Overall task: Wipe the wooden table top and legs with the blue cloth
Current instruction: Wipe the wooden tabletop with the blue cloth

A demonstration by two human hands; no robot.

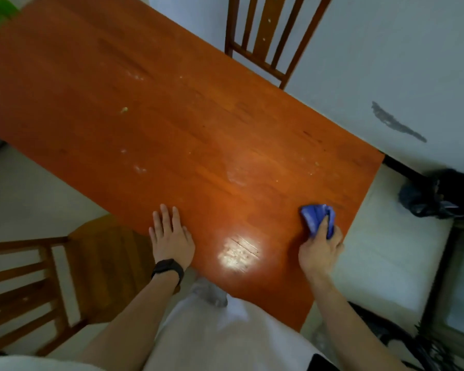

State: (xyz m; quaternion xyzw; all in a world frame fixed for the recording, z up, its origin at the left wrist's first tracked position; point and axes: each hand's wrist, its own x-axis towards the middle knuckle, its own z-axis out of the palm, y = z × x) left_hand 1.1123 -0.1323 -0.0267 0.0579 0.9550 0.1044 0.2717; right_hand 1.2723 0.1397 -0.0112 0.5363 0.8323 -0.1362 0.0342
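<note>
A pale wall (pixel 386 49) stands behind the orange-brown wooden table (pixel 172 116), whose top carries whitish smears and crumbs. The right hand (pixel 320 249) grips the bunched blue cloth (pixel 316 216) on the top near its right edge. The left hand (pixel 172 236), with a black wristband (pixel 168 269), lies flat with straight fingers at the near edge. One wooden chair (pixel 265 36) stands at the far side, another (pixel 38 277) at the left.

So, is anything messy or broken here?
Yes. Pale smudges and a crumb dot the table, which looks scratched in the glare near its edge. The right hand grips the cloth away from them. The wall has a dark scrape.
</note>
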